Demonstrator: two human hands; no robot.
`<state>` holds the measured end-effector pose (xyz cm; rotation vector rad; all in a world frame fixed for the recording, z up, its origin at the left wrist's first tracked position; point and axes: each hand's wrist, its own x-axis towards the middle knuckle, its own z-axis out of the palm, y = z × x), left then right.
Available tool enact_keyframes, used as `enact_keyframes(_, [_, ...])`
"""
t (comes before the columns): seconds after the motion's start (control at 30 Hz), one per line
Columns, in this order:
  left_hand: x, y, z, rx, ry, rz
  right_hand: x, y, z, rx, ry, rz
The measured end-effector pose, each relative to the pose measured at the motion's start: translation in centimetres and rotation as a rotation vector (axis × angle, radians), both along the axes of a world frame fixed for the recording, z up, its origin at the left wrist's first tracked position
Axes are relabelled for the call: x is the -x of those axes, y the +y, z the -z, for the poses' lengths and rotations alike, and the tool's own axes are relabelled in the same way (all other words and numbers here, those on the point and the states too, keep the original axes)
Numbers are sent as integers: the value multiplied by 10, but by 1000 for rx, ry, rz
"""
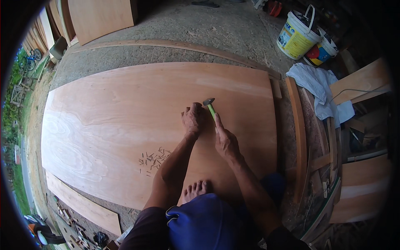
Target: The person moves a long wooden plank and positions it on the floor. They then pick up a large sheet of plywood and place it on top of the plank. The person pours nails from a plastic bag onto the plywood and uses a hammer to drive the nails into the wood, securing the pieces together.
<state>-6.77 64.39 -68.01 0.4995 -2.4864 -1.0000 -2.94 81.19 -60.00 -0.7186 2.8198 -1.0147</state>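
While the person squats on a large plywood sheet [125, 121] laid flat on the floor, the right hand [225, 141] is closed round the green handle of a small hammer [210, 106], forefinger stretched along the handle. Its head hangs just above the sheet, slightly right of the left hand [192, 120]. That hand rests on the sheet, fingers bunched as if pinching a nail; the nail itself is too small to confirm. A scatter of loose nails [153, 158] lies on the sheet near the left forearm, well short of the hands. A bare foot [196, 189] is planted on the sheet's near edge.

Progress: no driven nail heads can be made out on the surface. Judged from the sizeable supply of nails unused, nailing looks to be at an early or middle stage, with much left.
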Motion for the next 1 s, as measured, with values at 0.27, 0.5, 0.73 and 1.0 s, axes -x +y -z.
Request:
enact_keyframes(0.27, [1,1,1,-18,21,-11,3,1,-2,6,56,-32])
enact_keyframes(0.5, [1,1,5,17,-8,-18,1,-3,-2,-23,-56,-8])
enact_keyframes(0.73, [-1,-1,5,2,-5,4,1,-4,-3,17,27,-19])
enact_keyframes(1.0, [0,-3,1,-112,18,-68,6,-8,-11,11,25,-22])
